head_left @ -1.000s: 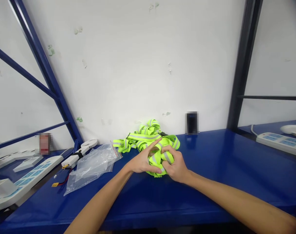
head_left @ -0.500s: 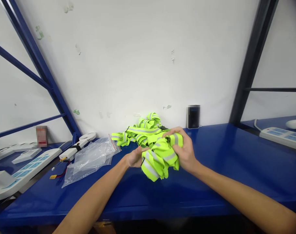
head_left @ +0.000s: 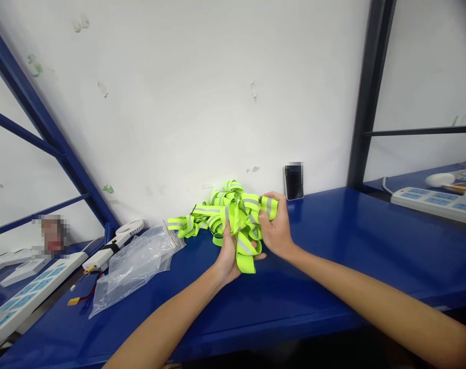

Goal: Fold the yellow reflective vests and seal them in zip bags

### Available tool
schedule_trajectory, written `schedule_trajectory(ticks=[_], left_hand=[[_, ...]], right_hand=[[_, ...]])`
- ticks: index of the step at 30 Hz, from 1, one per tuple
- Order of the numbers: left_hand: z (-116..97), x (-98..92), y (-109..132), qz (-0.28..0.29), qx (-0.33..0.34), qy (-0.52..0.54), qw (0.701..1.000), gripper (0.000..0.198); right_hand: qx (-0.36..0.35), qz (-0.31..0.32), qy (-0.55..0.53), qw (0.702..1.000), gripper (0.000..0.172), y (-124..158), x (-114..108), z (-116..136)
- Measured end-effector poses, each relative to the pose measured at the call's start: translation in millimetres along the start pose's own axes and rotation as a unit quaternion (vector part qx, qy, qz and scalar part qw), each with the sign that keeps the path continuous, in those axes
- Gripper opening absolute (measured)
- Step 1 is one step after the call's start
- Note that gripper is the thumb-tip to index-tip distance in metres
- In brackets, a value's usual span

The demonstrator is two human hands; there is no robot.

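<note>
A crumpled bundle of neon yellow-green reflective straps (head_left: pixel 245 251) with grey stripes is between my two hands. My left hand (head_left: pixel 228 259) cups it from below and the left, thumb up its near side and fingertips showing beneath. On the right, my right hand (head_left: pixel 277 225) pinches a folded strap end at the bundle's upper edge. Just behind lies a heap of the same straps (head_left: pixel 208 210) against the wall. From this view the bundle and the heap overlap, and I cannot tell where one stops.
Clear zip bags (head_left: pixel 135 261) lie left on the blue table (head_left: pixel 333 246). Beside them are a small white fan (head_left: pixel 131 227) and a cable with a yellow connector (head_left: pixel 73 301). A dark phone-like device (head_left: pixel 294 183) leans on the wall. Power strips (head_left: pixel 37 289) line the left side.
The bundle has moved back toward the heap and hangs looser. My left hand has shifted further under it, while the right keeps its pinch. The camera view has turned slightly.
</note>
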State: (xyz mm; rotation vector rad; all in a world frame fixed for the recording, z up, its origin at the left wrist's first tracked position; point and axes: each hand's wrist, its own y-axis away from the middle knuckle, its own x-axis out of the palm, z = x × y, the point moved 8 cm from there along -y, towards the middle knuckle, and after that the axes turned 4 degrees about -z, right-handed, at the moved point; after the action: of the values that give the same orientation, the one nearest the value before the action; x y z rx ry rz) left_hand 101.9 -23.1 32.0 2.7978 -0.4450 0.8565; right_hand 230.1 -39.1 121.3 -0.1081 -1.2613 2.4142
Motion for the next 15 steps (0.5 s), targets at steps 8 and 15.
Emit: schedule_trajectory(ticks=[8,15], left_hand=[[-13,-15.4,-1,-0.06,0.024,0.044,0.997,0.041],[-10,-19.4,-9,-0.044,-0.018,0.034,0.998,0.038]], right_hand=[[-0.245,0.137,0.047,0.958,0.045,17,10,32],[0.035,0.229,-0.043,0.972,0.076,-2,16,-2]])
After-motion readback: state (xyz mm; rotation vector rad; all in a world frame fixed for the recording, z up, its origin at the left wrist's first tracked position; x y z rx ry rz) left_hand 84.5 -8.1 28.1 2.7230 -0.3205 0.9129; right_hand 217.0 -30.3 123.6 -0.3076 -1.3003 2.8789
